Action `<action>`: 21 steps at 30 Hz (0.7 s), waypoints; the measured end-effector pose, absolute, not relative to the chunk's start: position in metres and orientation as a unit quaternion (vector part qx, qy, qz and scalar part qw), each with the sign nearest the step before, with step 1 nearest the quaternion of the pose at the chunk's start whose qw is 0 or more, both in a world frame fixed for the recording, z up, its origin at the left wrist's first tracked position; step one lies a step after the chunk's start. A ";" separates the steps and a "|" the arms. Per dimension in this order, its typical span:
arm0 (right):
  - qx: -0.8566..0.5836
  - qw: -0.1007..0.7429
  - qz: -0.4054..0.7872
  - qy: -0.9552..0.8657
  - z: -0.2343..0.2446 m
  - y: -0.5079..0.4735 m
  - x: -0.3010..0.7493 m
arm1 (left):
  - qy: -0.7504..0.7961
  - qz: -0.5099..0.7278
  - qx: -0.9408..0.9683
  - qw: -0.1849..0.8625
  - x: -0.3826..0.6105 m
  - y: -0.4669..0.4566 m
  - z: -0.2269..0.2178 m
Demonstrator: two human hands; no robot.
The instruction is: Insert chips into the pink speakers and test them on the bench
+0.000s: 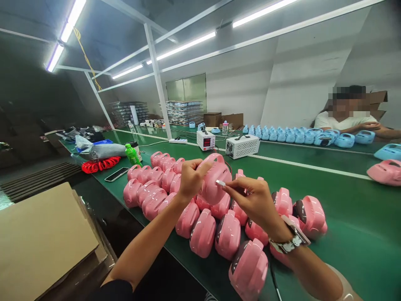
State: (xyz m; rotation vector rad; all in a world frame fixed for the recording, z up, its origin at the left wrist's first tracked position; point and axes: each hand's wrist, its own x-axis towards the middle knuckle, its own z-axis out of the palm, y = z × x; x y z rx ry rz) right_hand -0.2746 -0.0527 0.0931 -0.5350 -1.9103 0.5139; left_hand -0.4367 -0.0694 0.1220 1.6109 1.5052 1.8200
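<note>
cardboard (40, 246) | green belt (344, 217) | left hand (191, 179) grip clasps pink shell (216, 177) | right hand (253, 200) pinches white tab (220, 183)

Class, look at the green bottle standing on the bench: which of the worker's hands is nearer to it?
Left. The left hand, gripping a pink housing, is right of the green bottle. The right hand is farther right, pinching a small white piece.
</note>
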 end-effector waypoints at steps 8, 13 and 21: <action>-0.246 0.455 0.259 -0.816 0.092 -0.061 -0.264 | 0.527 0.603 0.590 0.097 -0.423 -0.088 0.110; -0.250 0.445 0.245 -0.824 0.085 -0.061 -0.265 | 0.513 0.620 0.571 0.163 -0.425 -0.085 0.099; -0.264 0.441 0.278 -0.811 0.073 -0.057 -0.272 | 0.524 0.617 0.546 0.217 -0.430 -0.081 0.090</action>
